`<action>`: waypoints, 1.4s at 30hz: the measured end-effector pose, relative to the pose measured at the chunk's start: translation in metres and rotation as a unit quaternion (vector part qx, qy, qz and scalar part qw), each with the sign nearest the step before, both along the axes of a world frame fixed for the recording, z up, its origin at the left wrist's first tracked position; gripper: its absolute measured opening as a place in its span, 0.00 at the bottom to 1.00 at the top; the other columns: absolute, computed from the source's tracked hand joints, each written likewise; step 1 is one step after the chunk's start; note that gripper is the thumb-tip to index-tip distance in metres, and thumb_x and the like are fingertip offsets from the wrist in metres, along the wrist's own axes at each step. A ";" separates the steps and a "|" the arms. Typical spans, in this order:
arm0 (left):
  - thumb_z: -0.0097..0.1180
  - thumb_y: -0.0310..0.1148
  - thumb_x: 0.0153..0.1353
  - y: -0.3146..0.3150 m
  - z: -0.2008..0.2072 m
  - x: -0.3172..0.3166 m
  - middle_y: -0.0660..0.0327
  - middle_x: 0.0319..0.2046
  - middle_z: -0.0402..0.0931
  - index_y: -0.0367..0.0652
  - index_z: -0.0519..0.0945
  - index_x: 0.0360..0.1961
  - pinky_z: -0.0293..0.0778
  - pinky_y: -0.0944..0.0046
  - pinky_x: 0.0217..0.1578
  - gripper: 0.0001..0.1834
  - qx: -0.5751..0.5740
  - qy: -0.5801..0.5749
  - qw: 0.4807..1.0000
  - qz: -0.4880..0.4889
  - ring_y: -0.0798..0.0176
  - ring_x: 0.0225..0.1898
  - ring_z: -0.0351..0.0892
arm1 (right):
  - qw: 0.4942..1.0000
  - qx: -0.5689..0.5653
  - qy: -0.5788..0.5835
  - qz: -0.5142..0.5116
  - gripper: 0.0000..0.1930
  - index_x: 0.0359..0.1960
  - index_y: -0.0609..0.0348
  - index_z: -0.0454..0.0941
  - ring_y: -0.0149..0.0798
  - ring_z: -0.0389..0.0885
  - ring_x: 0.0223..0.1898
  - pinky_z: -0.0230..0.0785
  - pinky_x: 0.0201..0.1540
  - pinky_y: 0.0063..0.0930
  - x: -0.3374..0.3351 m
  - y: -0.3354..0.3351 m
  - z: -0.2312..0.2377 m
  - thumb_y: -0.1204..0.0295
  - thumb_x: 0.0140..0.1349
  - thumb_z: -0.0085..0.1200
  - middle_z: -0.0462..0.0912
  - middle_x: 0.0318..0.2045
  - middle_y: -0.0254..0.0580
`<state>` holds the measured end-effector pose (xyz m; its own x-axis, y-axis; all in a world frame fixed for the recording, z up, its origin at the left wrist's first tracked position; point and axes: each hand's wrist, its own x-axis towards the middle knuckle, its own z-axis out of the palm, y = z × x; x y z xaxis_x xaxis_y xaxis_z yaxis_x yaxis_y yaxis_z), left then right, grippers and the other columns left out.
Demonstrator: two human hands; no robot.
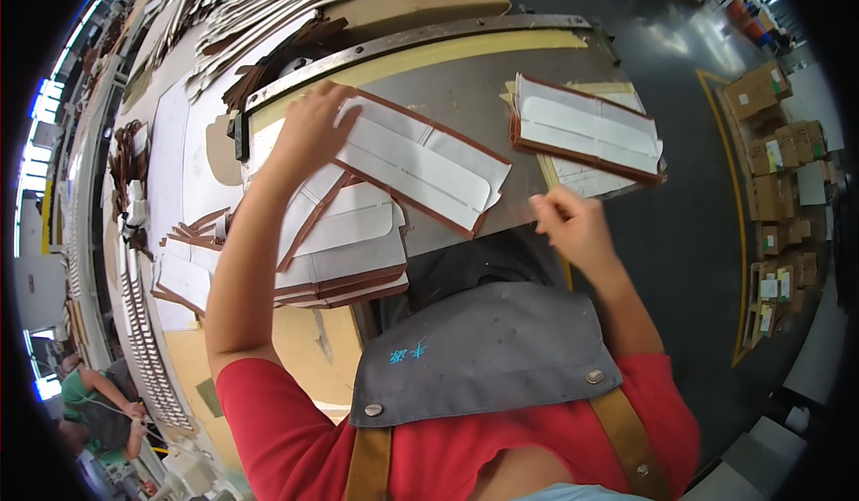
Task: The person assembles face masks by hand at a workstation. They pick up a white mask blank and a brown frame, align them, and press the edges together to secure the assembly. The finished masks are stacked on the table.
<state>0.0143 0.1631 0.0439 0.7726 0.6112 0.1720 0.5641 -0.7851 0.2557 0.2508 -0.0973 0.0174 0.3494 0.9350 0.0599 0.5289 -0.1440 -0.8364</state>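
A flat white panel with brown edges (416, 161) lies slanted on the grey worktop in front of me. My left hand (315, 130) grips its upper left end, the thumb over the white face and the fingers bent at the far edge. To the right of the panel, apart from it, my right hand (574, 228) is closed in a pinch near the table's front edge. A faint blur shows at its fingertips; whether it holds something small I cannot make out. A stack of similar panels (349, 246) lies under and beside my left forearm.
More brown-edged panels (586, 125) are stacked at the right end of the worktop (465, 72). A metal bar (420, 43) runs along its far side. Beyond lie bundled white and brown strips (268, 9). Cardboard boxes (778, 179) stand across the aisle; another person (98, 403) works at far left.
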 end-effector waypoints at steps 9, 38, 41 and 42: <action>0.51 0.37 0.61 -0.097 -0.034 0.054 0.59 0.62 0.61 0.48 0.67 0.58 0.49 0.50 0.64 0.23 -0.021 0.027 0.990 -0.135 0.56 0.66 0.55 | 0.963 0.130 -0.231 0.047 0.12 0.42 0.61 0.76 0.42 0.75 0.32 0.69 0.35 0.33 0.012 0.028 -0.019 0.75 0.56 0.54 0.73 0.28 0.38; 0.49 0.21 0.60 -0.172 0.075 -0.007 0.53 0.43 0.74 0.37 0.66 0.45 0.70 0.64 0.46 0.11 -0.233 -0.456 0.859 -0.020 0.64 0.43 0.74 | 0.967 0.207 0.142 0.045 0.25 0.59 0.63 0.62 0.32 0.72 0.50 0.65 0.51 0.24 0.008 0.059 -0.005 0.70 0.62 0.54 0.75 0.48 0.42; 0.47 0.22 0.62 -0.154 0.064 -0.030 0.56 0.43 0.74 0.38 0.66 0.48 0.67 0.66 0.48 0.13 -0.195 -0.549 0.811 0.056 0.65 0.45 0.73 | 0.944 0.095 0.305 0.077 0.24 0.58 0.66 0.64 0.29 0.72 0.50 0.64 0.52 0.22 -0.001 0.085 -0.003 0.67 0.63 0.53 0.74 0.50 0.41; 0.46 0.22 0.63 -0.150 0.057 -0.031 0.57 0.43 0.75 0.38 0.67 0.50 0.66 0.68 0.49 0.14 -0.196 -0.573 0.790 0.095 0.67 0.45 0.73 | 0.890 0.113 0.433 0.084 0.21 0.55 0.67 0.67 0.26 0.73 0.45 0.65 0.48 0.20 -0.010 0.089 0.003 0.67 0.64 0.52 0.76 0.47 0.38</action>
<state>-0.0166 0.0134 0.1008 0.1345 0.8776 0.4601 -0.1154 -0.4473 0.8869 0.2406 -0.0082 0.0204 0.2129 0.9766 0.0298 -0.3301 0.1006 -0.9386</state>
